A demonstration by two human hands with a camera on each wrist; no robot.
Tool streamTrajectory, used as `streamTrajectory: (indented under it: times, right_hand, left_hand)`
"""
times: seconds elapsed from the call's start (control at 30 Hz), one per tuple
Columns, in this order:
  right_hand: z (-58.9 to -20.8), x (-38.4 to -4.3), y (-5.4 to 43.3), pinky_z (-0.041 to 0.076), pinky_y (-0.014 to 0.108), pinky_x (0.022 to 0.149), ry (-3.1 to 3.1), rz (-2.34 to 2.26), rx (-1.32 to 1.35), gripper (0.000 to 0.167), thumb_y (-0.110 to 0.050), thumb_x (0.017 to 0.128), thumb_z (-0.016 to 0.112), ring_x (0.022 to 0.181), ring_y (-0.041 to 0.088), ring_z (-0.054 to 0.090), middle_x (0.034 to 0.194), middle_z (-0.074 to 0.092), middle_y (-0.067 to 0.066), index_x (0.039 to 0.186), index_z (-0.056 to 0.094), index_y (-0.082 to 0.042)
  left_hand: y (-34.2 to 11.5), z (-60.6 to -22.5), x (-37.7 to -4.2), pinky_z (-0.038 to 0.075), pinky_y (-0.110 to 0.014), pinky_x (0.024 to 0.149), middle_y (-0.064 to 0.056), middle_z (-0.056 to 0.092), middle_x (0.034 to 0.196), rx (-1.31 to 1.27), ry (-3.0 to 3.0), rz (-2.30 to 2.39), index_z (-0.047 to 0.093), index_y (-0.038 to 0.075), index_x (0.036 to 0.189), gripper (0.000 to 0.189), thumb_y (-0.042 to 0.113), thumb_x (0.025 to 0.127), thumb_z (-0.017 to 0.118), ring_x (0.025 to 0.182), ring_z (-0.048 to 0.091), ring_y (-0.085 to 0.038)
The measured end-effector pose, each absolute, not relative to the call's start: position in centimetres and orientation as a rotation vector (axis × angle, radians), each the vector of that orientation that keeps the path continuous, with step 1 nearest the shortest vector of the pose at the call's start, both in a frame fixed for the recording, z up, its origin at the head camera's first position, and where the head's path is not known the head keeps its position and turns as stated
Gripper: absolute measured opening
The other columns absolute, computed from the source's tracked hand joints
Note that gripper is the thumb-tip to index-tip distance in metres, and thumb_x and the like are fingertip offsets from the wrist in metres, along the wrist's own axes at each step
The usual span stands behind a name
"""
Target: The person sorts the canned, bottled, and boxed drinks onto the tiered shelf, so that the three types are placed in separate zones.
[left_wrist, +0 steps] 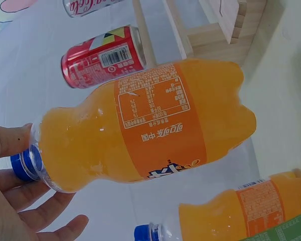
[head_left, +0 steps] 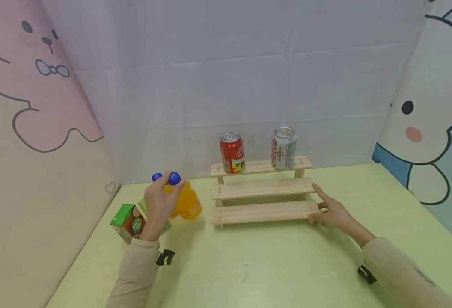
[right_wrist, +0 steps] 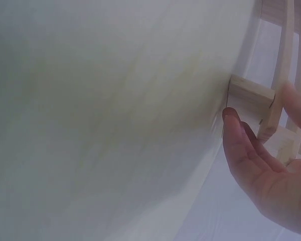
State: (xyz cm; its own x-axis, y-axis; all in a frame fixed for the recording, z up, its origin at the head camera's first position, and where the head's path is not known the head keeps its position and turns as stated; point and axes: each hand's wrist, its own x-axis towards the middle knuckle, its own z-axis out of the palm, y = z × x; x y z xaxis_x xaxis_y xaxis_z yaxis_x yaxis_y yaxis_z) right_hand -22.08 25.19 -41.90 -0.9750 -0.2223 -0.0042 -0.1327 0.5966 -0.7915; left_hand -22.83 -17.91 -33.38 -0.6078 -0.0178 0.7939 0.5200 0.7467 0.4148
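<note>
One bottle, pinched at its cap by the left hand, hangs aslant, left of the shelf the right hand grips.

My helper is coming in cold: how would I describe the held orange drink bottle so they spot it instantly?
Find the three-tier wooden rack, then look left of it. There the left hand holds a blue-capped orange drink bottle near its top. A second, similar bottle is close by, but only this one is gripped.
</note>
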Motion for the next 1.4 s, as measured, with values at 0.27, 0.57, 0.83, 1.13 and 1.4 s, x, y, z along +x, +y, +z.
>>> streamTrajectory:
  times: [0.27, 0.57, 0.83, 1.13, 1.4]
  right_hand:
    - [-41.9, -22.2, 25.3, 0.049, 0.034, 0.053, 2.723, -1.322, -0.303, 0.097, -0.012, 0.080, 0.070, 0.073, 0.024, 0.063, 0.112, 0.048, 0.041, 0.146, -0.001, -0.010]
    - [-41.9, -21.9, 25.2, 0.048, 0.034, 0.053, 2.725, -1.323, -0.290, 0.098, -0.012, 0.079, 0.070, 0.072, 0.025, 0.063, 0.111, 0.048, 0.041, 0.146, -0.002, -0.009]
    - [-41.9, -21.7, 25.4, 0.049, 0.035, 0.054, 2.728, -1.315, -0.300, 0.098, -0.012, 0.080, 0.070, 0.075, 0.029, 0.064, 0.111, 0.048, 0.042, 0.145, -0.003, -0.008]
    - [-42.2, -22.1, 25.2, 0.047, 0.032, 0.050, 2.723, -1.350, -0.312, 0.096, -0.012, 0.079, 0.070, 0.064, 0.022, 0.059, 0.111, 0.049, 0.040, 0.146, 0.001, -0.010]
    - [-42.0, -22.1, 25.1, 0.046, 0.032, 0.050, 2.748, -1.290, -0.266, 0.097, -0.014, 0.080, 0.070, 0.060, 0.022, 0.058, 0.113, 0.048, 0.040, 0.146, 0.000, -0.012]
  left_hand:
    - [-16.5, -32.2, -22.8, 0.050, -0.043, 0.063, -0.018, 0.067, 0.081, -0.463, -2.043, -0.831, 0.064, -0.006, 0.090, 0.022, 0.004, 0.073, 0.075, 0.073, 0.064, -0.031]
    - [-14.7, -30.9, -22.7, 0.049, -0.042, 0.064, -0.017, 0.068, 0.080, -0.488, -2.011, -0.870, 0.066, -0.005, 0.091, 0.023, 0.006, 0.073, 0.075, 0.073, 0.064, -0.030]
    - [-12.8, -30.0, -23.1, 0.050, -0.043, 0.071, -0.016, 0.067, 0.082, -0.529, -2.019, -0.959, 0.066, -0.004, 0.093, 0.023, 0.008, 0.075, 0.073, 0.076, 0.063, -0.029]
    - [-11.1, -29.7, -23.7, 0.048, -0.039, 0.073, -0.014, 0.068, 0.082, -0.532, -2.068, -1.029, 0.067, -0.005, 0.096, 0.026, 0.010, 0.076, 0.074, 0.074, 0.061, -0.026]
    - [-9.3, -30.0, -24.7, 0.048, -0.041, 0.068, -0.014, 0.067, 0.079, -0.627, -1.994, -1.033, 0.067, -0.006, 0.092, 0.026, 0.009, 0.074, 0.075, 0.071, 0.060, -0.026]
